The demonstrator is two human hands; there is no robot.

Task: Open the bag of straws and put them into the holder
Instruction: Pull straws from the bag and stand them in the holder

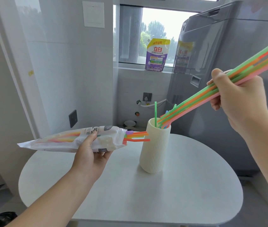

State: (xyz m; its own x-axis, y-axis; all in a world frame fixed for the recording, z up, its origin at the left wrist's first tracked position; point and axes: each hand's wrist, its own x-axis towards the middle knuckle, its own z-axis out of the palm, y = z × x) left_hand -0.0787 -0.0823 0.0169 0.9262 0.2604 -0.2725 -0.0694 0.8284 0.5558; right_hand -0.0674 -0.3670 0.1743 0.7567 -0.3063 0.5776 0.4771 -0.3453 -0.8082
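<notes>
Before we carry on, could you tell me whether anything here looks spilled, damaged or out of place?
Nothing is spilled or damaged. The holder stands upright on the table; the right hand feeds a slanted straw bundle into it. The left hand holds the opened bag level, with straw ends poking out.

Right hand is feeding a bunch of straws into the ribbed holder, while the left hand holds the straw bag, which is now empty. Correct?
Not quite. In the head view the straw bag in the left hand still has straws poking from its open end. The rest holds: the right hand angles a bunch of straws into the ribbed holder.
</notes>
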